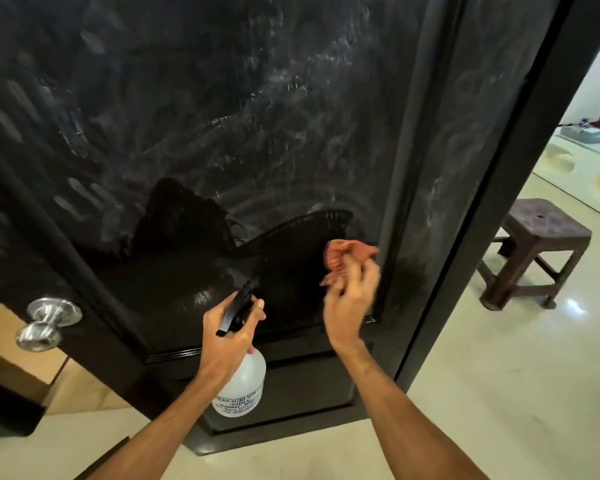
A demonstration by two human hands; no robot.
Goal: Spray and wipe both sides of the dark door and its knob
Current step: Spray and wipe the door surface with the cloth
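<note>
Right fingers [364,271]: curled round a bunched orange cloth [347,256], which is pressed to the door face right of centre; their outline is blurred.
Right hand [349,308]: raised just below the cloth.
Left fingers [257,304]: wrapped round the black trigger head of a translucent spray bottle [243,379], which is held at lower centre, just off the door.
Left hand [229,329]: closed about the bottle neck.
Dark door [222,116]: fills the upper and left frame. Pale hazy smears are spread over most of the panel; a darker, wet-looking patch lies round the cloth.
Steel knob [45,327]: lower left, well apart from both hands.
Step judged: wiping of this face, low on the panel. The next move calls for strokes carried up through the haze.
Not shown: the door's other face. The bottle's fill level and most of its label cannot be made out.
Brown plastic stool [537,251]: right, beyond the doorway.
</note>
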